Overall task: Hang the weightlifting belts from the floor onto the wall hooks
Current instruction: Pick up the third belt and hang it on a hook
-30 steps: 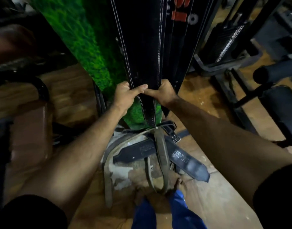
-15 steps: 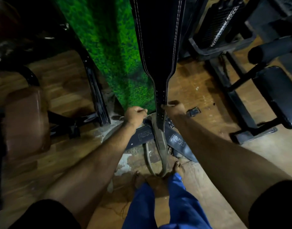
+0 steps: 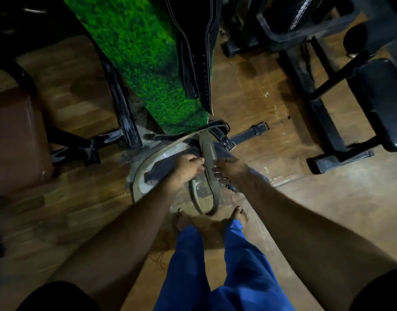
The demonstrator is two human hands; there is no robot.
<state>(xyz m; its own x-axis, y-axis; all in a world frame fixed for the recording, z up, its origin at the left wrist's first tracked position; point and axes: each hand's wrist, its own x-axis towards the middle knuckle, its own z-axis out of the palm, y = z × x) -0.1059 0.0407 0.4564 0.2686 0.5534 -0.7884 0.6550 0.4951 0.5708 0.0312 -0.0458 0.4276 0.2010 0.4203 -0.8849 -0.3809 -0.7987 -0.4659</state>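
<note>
Worn tan leather: the brown belt (image 3: 210,167) lies on the floor (image 3: 271,104) directly between the hands, its long axis running straight away from the person, looped end toward the feet, far end pointing at the wall. The left hand (image 3: 187,168) curls against its left edge; whether it grips is unclear. The right hand (image 3: 230,170) hovers beside it, fingers spread, holding nothing. Both seem equally near.

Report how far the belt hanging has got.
Done: black belts hang against the green wall panel. In hand: the left hand and right hand reach either side of the worn tan belt; no firm grip shows. Left: that belt and the black belts on the floor.
</note>
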